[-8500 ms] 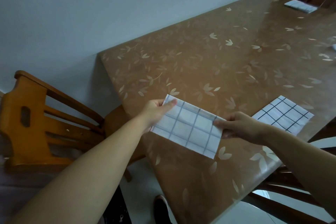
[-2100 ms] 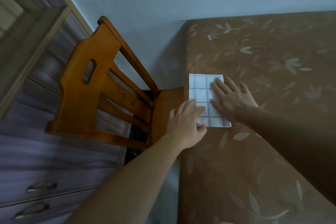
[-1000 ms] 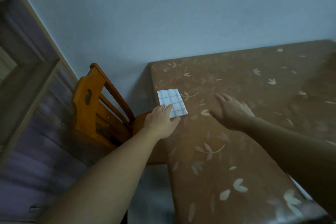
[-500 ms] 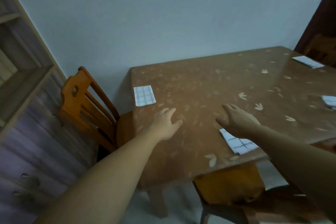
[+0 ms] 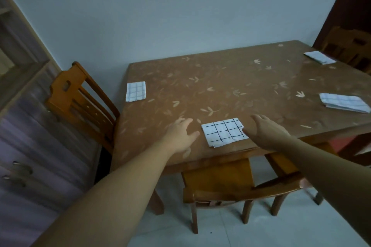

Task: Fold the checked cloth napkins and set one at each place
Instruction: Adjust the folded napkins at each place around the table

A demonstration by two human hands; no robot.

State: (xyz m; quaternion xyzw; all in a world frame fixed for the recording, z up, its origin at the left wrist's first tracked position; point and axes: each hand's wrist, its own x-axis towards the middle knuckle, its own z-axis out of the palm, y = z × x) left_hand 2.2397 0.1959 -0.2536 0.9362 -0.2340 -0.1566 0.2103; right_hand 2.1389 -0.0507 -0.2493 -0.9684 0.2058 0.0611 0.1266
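Brown leaf-patterned dining table (image 5: 230, 86) stands against a pale blue-grey wall (image 5: 180, 16), and four folded checked cloth napkins lie on it, well apart from one another.

Item 1: white folded napkin with bold black checks (image 5: 223, 131), flat at the near edge of the table, above the seat of a wooden chair tucked under the near side (image 5: 218, 176). Left hand (image 5: 179, 135) is extended palm down just to the left of this napkin, fingers spread and released, grasping nothing; whether the palm touches the tabletop cannot be determined. Right hand (image 5: 267, 133) is extended palm down at the napkin's right edge, fingers loose and parted, thumb overlapping the napkin's right corner in view; actual contact cannot be confirmed. Both forearms are bare and reach in from the lower corners of the frame.

Item 2: pale blue-checked folded napkin (image 5: 136, 91) at the table's left end, in front of an orange-brown slatted wooden chair (image 5: 80, 102).

Item 3: pale checked folded napkin (image 5: 344, 102) near the right edge of the table, slightly blurred.

Item 4: small pale folded napkin (image 5: 319, 57) at the far right corner, beside a dark wooden chair (image 5: 349, 46) in shadow.

Surroundings: grey-purple drawer unit with metal handles (image 5: 22, 168) at left, wooden shelving (image 5: 18, 50) above it, light tiled floor (image 5: 281, 232) below. Nothing lies between the hands and the near napkin.
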